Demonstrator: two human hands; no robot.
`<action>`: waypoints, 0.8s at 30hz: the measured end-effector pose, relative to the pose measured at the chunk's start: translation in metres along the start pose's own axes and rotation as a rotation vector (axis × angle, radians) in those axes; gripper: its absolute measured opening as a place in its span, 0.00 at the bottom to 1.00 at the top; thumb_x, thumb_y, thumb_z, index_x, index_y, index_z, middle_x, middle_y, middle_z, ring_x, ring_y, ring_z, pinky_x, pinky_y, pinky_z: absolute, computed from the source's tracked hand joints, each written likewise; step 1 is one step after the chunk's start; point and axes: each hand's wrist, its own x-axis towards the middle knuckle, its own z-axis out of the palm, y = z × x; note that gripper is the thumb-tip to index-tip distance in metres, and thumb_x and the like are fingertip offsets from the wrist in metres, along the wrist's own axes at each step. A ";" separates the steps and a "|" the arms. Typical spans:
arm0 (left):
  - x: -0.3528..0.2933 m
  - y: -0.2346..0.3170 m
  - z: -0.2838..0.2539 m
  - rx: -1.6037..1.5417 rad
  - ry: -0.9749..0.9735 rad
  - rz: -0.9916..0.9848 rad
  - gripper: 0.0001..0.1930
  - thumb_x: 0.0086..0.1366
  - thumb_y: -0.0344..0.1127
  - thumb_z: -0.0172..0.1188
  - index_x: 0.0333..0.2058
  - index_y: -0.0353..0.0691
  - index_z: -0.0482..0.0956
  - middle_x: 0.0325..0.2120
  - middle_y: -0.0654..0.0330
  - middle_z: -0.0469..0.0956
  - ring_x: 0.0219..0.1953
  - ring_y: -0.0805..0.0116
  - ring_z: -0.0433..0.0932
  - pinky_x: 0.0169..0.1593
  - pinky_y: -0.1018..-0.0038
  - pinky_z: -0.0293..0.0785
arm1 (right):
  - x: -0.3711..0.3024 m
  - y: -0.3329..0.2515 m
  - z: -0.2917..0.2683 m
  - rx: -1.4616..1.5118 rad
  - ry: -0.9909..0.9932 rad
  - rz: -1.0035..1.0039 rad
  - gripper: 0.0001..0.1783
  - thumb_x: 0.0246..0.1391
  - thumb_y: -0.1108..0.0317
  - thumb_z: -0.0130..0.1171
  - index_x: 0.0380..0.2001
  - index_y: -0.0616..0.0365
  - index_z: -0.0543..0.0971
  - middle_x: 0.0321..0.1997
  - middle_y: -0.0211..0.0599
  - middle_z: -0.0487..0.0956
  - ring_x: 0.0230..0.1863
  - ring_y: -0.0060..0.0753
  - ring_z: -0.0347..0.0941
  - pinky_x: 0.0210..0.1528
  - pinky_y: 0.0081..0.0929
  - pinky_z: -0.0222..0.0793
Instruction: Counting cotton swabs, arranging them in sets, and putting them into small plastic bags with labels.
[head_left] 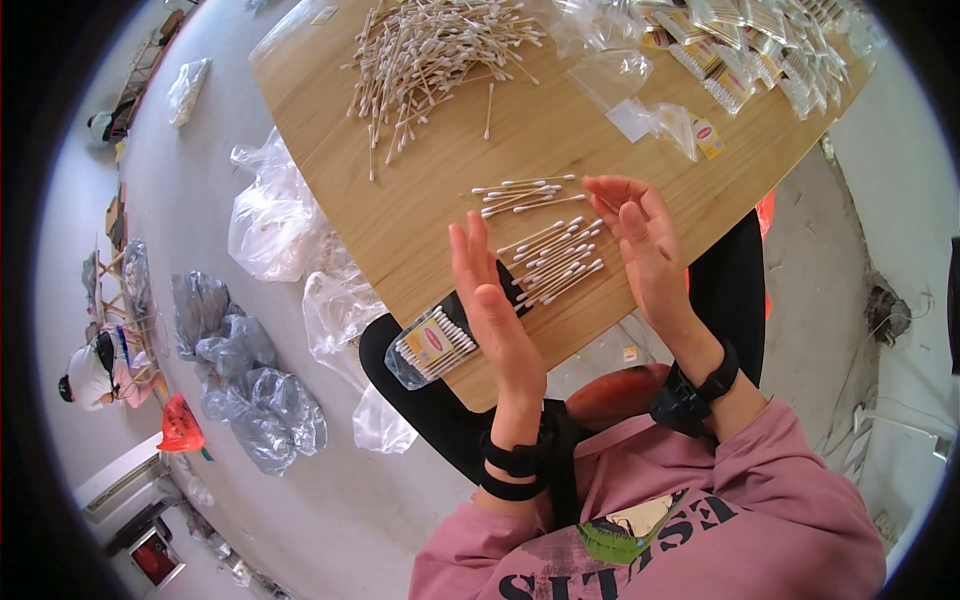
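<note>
Loose cotton swabs (558, 262) lie roughly side by side on the wooden table, between my two hands. A smaller group of swabs (527, 194) rests just beyond them. My left hand (492, 310) stands on edge at their left ends, fingers stretched and palm turned inward. On the other side, my right hand (643, 245) faces it, fingers apart and slightly curved near the swabs' right ends. Neither hand grips anything. Left of my left hand, a clear packet of cotton swabs (428, 347) with a yellow and red label lies at the table edge, partly on a dark surface.
A big heap of loose swabs (430, 60) covers the far left of the table (400, 235). Filled swab packets (735, 60) pile up at the far right, beside empty clear bags (610, 75). Plastic sacks (265, 400) sit on the floor to the left. Another person (95, 375) is farther off.
</note>
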 end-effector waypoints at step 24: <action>0.005 0.000 0.016 -0.174 0.102 -0.008 0.39 0.71 0.64 0.33 0.69 0.40 0.46 0.69 0.51 0.52 0.72 0.62 0.45 0.72 0.65 0.33 | 0.004 0.004 0.016 0.046 -0.092 0.027 0.25 0.68 0.51 0.46 0.54 0.63 0.68 0.55 0.35 0.72 0.61 0.24 0.62 0.66 0.24 0.53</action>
